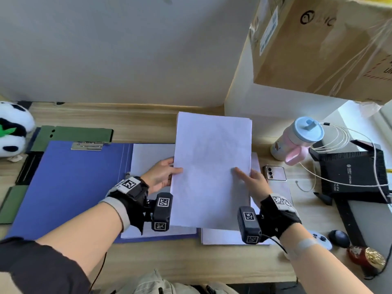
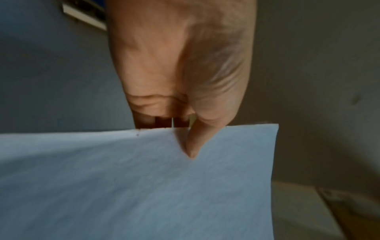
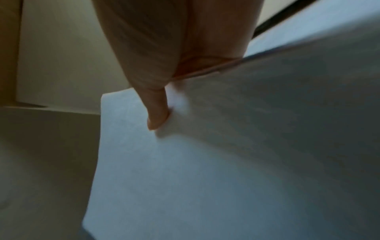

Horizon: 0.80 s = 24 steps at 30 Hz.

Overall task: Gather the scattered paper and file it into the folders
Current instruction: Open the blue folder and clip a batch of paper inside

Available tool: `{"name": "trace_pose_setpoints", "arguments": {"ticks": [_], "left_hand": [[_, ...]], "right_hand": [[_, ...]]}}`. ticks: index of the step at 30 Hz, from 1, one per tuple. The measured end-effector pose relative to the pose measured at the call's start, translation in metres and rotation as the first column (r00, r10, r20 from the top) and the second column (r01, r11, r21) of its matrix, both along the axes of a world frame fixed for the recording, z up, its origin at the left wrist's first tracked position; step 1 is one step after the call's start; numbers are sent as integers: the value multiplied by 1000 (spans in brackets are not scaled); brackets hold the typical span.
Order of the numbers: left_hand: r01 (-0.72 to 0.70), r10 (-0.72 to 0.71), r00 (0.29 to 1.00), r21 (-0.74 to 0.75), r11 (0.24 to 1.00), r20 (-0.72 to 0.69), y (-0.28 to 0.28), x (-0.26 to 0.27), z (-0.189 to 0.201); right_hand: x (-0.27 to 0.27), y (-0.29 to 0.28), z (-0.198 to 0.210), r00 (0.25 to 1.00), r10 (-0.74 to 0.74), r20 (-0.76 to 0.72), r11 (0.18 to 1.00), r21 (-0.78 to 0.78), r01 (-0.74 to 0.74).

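I am in the gathering step. My left hand (image 1: 162, 172) and my right hand (image 1: 254, 181) each pinch one long side of a stack of paper (image 1: 212, 166), thumb on top and the other fingers hidden under it. The stack is up off the bench (image 1: 191, 257), over the right half of the open blue folder (image 1: 70, 183). In the left wrist view my thumb (image 2: 194, 142) presses flat on the top sheet, and the right wrist view shows the same on the other side.

More sheets lie under the stack: one pile inside the folder (image 1: 148, 155) and one pile on the bench just right of it (image 1: 224, 236). So I think the job is only part done.

Next, I think I need to square up the edges and bring the stack down onto the folder, under the metal clip (image 1: 87, 146) at its top.

The paper is white, thin, smooth and bendy, so it can sag or slip apart if I hold it loosely. The folder is flat, stiff and wide. The clip is shiny and hard. The bench is pale wood.
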<state>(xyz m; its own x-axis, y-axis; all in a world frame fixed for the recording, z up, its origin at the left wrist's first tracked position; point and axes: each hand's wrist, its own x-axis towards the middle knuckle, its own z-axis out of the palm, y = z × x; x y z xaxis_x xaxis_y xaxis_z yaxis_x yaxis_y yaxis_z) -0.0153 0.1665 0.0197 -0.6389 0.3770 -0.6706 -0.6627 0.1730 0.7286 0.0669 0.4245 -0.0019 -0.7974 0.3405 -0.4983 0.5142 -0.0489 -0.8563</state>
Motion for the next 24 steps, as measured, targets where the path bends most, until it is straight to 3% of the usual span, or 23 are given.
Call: {"name": "trace_pose_setpoints", "arguments": {"ticks": [3,5,8,11,19,24], "left_hand": [[-90,95,990,56,994,-101,-32,-12,18],[-146,152,971,50,988,-182,-46,-16,30],[-218,216,945,19,976,-244,-70,-17,37],[-203,194,950,-14,979,-244,-85,-11,30],[-182,169,948,-24,983,-272,-82,-6,26],[-213,187,946,-74,974,-265,-114,-22,30]], "right_hand": [[-16,-42,18,990,1,-143,972,-231,-34],[-27,-63,27,979,43,-199,960,-264,-95],[-38,-89,35,969,120,-216,966,-201,-164],[-38,-102,32,972,159,-171,981,-82,-175],[-35,-118,34,988,95,-124,995,-30,-100],[-54,-138,39,983,153,-97,987,61,-147]]}}
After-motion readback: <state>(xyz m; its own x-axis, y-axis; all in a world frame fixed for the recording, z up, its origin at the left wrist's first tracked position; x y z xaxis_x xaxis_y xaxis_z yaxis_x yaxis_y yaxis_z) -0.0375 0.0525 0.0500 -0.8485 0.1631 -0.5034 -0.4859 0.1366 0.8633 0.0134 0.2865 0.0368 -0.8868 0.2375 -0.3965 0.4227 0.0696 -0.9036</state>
